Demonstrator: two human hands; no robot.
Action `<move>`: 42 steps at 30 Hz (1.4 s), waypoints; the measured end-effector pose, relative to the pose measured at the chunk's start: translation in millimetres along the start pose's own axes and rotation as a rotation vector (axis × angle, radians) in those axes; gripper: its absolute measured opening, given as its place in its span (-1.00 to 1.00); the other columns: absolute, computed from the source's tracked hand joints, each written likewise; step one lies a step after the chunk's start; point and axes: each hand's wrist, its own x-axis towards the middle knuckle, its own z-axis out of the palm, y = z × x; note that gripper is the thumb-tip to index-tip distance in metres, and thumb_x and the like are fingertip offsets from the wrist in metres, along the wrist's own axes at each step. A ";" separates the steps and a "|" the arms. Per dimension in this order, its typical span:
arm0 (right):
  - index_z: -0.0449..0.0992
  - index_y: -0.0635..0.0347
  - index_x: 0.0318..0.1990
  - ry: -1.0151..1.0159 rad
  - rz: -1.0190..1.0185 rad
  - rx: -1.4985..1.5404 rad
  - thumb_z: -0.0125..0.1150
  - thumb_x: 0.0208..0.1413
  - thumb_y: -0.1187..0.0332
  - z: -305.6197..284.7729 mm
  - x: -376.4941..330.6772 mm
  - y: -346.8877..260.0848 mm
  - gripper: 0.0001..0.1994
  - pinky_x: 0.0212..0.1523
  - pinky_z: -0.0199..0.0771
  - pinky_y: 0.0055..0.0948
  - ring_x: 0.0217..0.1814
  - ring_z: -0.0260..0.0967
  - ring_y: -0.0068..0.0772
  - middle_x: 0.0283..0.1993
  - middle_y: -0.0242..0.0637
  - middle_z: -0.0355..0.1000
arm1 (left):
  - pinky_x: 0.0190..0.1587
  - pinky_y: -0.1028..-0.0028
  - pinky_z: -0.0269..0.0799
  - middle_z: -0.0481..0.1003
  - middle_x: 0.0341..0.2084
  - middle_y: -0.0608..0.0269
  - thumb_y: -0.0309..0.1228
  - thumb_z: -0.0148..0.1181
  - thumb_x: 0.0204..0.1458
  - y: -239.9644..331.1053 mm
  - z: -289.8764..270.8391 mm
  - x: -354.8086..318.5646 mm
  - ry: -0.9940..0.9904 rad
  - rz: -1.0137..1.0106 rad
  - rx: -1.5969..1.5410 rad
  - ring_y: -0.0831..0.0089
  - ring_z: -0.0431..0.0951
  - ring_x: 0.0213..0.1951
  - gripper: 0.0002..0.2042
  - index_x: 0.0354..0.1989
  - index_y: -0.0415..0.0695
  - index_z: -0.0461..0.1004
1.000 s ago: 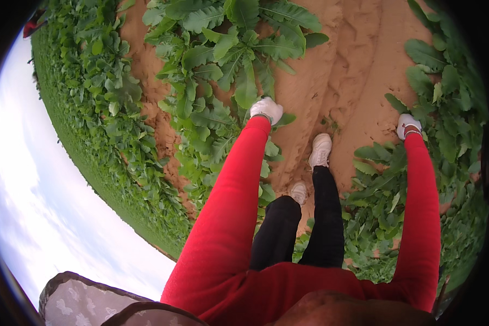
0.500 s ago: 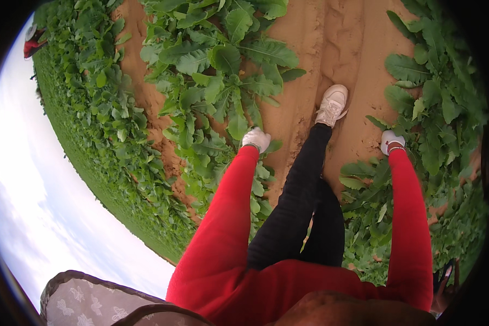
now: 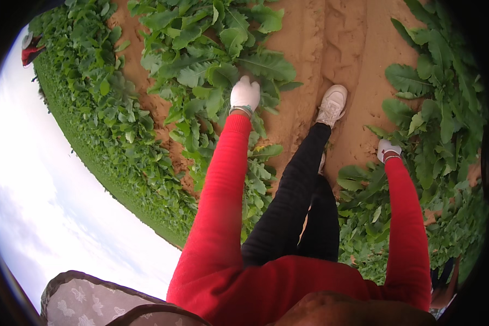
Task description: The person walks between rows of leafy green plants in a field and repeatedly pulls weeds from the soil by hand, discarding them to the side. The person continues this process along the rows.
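Your left hand (image 3: 245,95) has moved toward twelve o'clock, over the leafy plant (image 3: 266,65); your right hand (image 3: 388,149) is by green leaves (image 3: 398,112) at three. Neither hand's finger state can be told.

- L hand (image 3: 245,95), white-gloved, in among L plant row (image 3: 193,70); fingertips partly hidden, grip unclear.
- R hand (image 3: 389,150), white-gloved, lower down at inner edge of R plant row (image 3: 437,114); grip unclear too.
- Sandy soil (image 3: 345,54) btwn rows, w/ grooves.
- Whitish shoe (image 3: 332,103) on soil; 2nd shoe mostly hidden behind leg.
- Blk trousers (image 3: 288,204), red top (image 3: 220,195).
- Far upper L: person in red (image 3: 31,52), small.
- L side: cloudy sky (image 3: 32,168).
- Lower L: greyish cloth (image 3: 87,299), pale butterfly pattern.
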 end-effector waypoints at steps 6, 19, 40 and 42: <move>0.39 0.18 0.02 0.036 -0.156 -0.267 0.04 0.07 0.34 -16.4 -40.5 -9.4 -0.67 0.03 0.37 -0.28 0.13 0.30 -0.11 0.15 -0.15 0.32 | -0.07 0.23 0.40 0.50 -0.19 -0.15 -0.13 0.17 -0.13 3.2 10.5 18.1 -0.474 -0.158 0.305 0.02 0.50 -0.11 -0.55 -0.19 -0.28 0.51; 0.23 0.15 0.15 -0.044 -0.224 -0.354 -0.23 0.19 0.15 -15.5 -30.0 -6.5 -0.56 0.22 0.10 -0.26 0.24 0.13 -0.16 0.28 -0.15 0.16 | 0.00 0.23 0.37 0.46 -0.09 -0.13 -0.31 0.04 -0.04 -7.0 9.9 33.7 -0.698 -0.071 0.521 0.01 0.45 -0.02 -0.65 -0.12 -0.27 0.50; 0.45 0.21 -0.05 0.247 -0.413 -0.426 -0.09 0.12 0.36 -22.9 -68.4 -7.7 -0.71 0.01 0.34 -0.12 0.08 0.32 0.01 0.08 -0.14 0.39 | -0.53 0.42 0.39 0.51 -0.46 0.02 -0.21 0.16 -0.03 0.6 -12.8 4.6 -0.329 -0.346 -0.352 0.32 0.49 -0.56 -0.59 -0.17 -0.35 0.48; 0.45 0.22 -0.05 0.231 -0.395 -0.417 -0.09 0.12 0.35 -23.7 -69.2 -9.0 -0.71 0.02 0.34 -0.12 0.08 0.32 0.02 0.08 -0.13 0.38 | -0.35 0.33 0.44 0.52 -0.36 -0.10 -0.20 0.19 -0.08 -10.8 2.4 13.7 -0.425 -0.219 -0.027 0.16 0.54 -0.40 -0.57 -0.18 -0.36 0.48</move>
